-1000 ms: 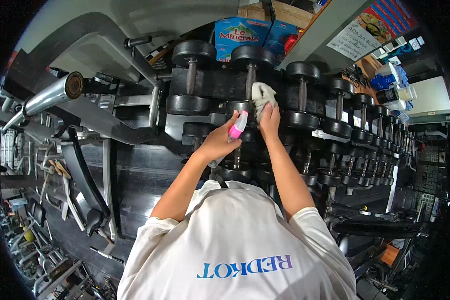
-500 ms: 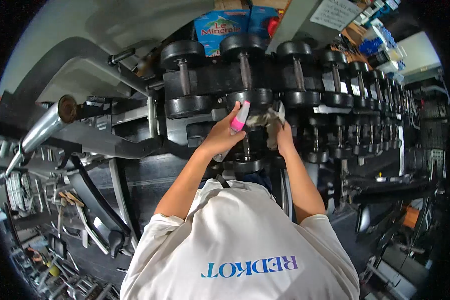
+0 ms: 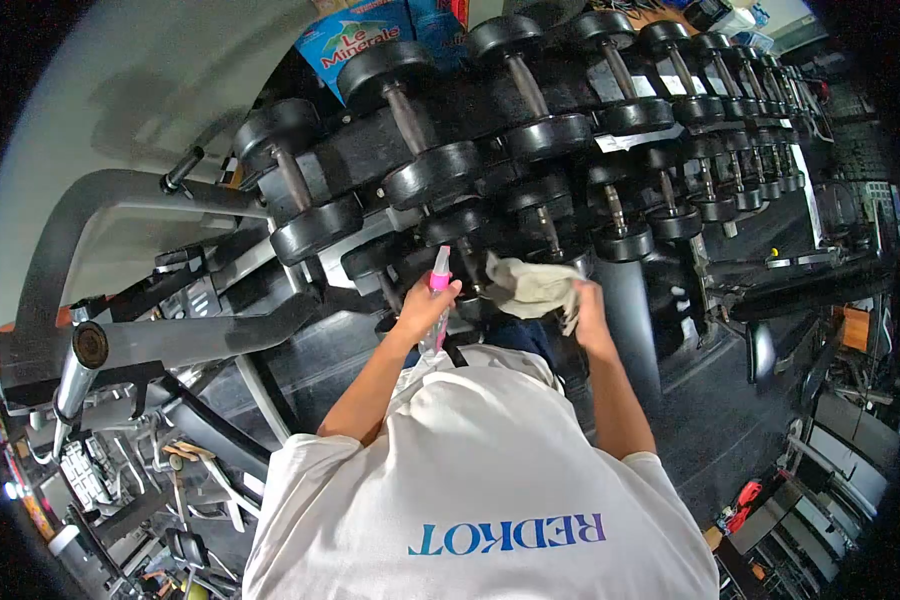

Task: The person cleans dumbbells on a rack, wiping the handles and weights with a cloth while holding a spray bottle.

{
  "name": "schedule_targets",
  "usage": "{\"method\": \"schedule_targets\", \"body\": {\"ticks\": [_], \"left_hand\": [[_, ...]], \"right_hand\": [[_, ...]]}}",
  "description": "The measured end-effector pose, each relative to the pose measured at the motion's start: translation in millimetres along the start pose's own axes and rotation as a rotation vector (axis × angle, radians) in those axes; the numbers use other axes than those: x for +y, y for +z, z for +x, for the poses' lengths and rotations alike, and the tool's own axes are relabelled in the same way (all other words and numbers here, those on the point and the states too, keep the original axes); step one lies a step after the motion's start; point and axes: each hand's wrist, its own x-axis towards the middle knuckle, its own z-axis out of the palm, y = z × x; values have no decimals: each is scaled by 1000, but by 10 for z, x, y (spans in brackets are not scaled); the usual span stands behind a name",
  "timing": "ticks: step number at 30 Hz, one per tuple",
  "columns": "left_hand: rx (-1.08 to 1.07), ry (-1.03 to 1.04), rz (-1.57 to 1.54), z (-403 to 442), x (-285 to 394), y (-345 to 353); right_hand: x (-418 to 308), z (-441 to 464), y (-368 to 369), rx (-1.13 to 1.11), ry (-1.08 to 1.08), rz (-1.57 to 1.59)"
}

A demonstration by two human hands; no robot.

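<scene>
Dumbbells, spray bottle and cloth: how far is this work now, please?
Looks done: dumbbells stand in two rows, and both supplies are picked up. In hand: the left hand holds the spray bottle, the right hand the cloth, near the lower row. Left: no mark shows which dumbbells are wiped, so I cannot count the rest; both supplies probably need putting down.

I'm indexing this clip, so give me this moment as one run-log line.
left hand: grips pink-collared spray bottle | right hand: holds off-white cloth, hanging loosely | dumbbells: two rows ahead
</scene>
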Motion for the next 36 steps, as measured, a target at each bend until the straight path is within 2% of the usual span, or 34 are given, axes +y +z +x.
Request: {"method": "schedule_targets", "body": {"ticks": [1, 2, 3, 5, 9, 11, 12, 15, 17, 19, 20, 21, 23, 25, 27, 29, 30, 31, 33, 34, 35, 36], "left_hand": [[3, -5, 2, 41, 2, 23], [0, -21, 19, 84, 27, 41], [-4, -37, 37, 114, 55, 67], [15, -47, 24, 175, 79, 130], [-18, -107, -9, 198, 141, 223], [30, -115, -46, 142, 149, 293], [19, -109, -69, 155, 81, 314], [135, -163, -182, 24, 48, 482], [135, -205, -220, -21, -104, 551], [67, -207, -187, -120, -184, 633], [-42, -168, -64, -126, -227, 631], [-31, -173, -74, -147, -282, 660], [-162, -302, 232, -276, -283, 717], [-140, -346, 231, -380, -285, 791], [-122, -311, 364, -436, -330, 843], [-94, -332, 327, -497, -348, 840], [-86, -345, 302, -523, -351, 832], [-81, -357, 279, -549, -355, 825], [-22, -316, 236, -566, -461, 817], [31, -268, 193, -557, -526, 796], [21, -269, 201, -542, -591, 765], [35, -262, 145, -517, -657, 733]], "right_hand": [[43, 158, -67, 16, 33, 173], [-233, 145, -84, -19, 123, 218], [-288, 276, -69, -2, 75, 254], [-663, 325, -97, -248, 162, 402], [-721, 530, -193, -315, 331, 443], [-668, 592, -222, -378, 199, 69], [-634, 617, -250, -454, 222, 13], [-447, 670, -381, -482, 217, -163], [-321, 724, -465, -518, 263, -191], [-218, 776, -552, -555, 304, -219], [-188, 791, -590, -570, 327, -257], [-156, 814, -624, -587, 352, -298], [-33, 879, -698, -645, 354, -327], [255, 995, -843, -616, 294, -883], [443, 1075, -931, -741, 269, -961], [425, 1052, -857, -807, 424, -1039], [381, 1119, -775, -980, 492, -1145], [354, 1121, -727, -988, 492, -1146], [46, 972, -519, -1127, 253, -1314], [260, 1092, -490, -1120, 327, -1508], [263, 1059, -439, -1114, 334, -1498], [271, 1007, -395, -1072, 231, -1603]]}}
